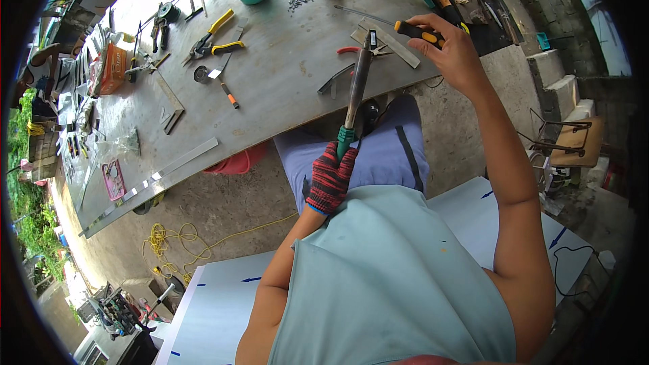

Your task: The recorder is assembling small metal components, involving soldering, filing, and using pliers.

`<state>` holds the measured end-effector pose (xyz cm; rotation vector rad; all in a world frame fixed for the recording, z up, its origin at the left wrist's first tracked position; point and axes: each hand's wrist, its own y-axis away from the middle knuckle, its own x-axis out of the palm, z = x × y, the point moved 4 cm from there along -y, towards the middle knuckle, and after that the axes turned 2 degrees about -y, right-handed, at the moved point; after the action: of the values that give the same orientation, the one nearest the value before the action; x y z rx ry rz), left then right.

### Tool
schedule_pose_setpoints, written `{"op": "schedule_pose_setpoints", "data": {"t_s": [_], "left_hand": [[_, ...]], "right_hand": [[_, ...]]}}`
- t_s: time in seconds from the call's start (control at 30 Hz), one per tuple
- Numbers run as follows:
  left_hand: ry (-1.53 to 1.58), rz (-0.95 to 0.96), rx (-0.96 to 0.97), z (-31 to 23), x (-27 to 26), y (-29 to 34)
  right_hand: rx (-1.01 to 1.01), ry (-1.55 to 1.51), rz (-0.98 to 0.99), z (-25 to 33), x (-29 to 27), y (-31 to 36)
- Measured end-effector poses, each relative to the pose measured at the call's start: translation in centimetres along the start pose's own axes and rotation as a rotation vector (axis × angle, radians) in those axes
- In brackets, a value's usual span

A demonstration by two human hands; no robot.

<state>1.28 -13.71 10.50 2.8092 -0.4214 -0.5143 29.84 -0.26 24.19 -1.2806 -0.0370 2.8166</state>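
A green-handled tool (357, 90) is gripped by the gloved left hand (330, 182), a screwdriver (404, 28) by the bare right hand (451, 53). The latter could be burned if the tool is hot and brushed.

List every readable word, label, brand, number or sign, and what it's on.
Orange packet: pale lettering; I won't copy it.
White sheet: dark blue arrows, no words I can make out.
Black item near the tool tip: small white mark, too small to read.
Screwdriver, green-handled tool: no readable text.
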Motion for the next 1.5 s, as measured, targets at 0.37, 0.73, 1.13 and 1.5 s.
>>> {"op": "schedule_pose_setpoints", "data": {"t_s": [0.37,0.73,1.13,1.5], "left_hand": [[0.012,0.006,-0.013,1.2,0.3,-0.1],[-0.014,-0.022,0.012,1.7,0.3,-0.2],[-0.018,-0.135,0.002,0.9,-0.1,-0.8],[-0.028,-0.131,-0.015,0.7,-0.3,-0.7]], "right_hand": [[0.023,0.016,0.028,0.1,0.1,0.5],[0.032,0.045,0.030,0.6,-0.5,0.9],[-0.312,0.411,-0.022,5.2,-3.4,6.0],[-0.360,0.403,-0.005,5.6,-3.3,5.6]]}}
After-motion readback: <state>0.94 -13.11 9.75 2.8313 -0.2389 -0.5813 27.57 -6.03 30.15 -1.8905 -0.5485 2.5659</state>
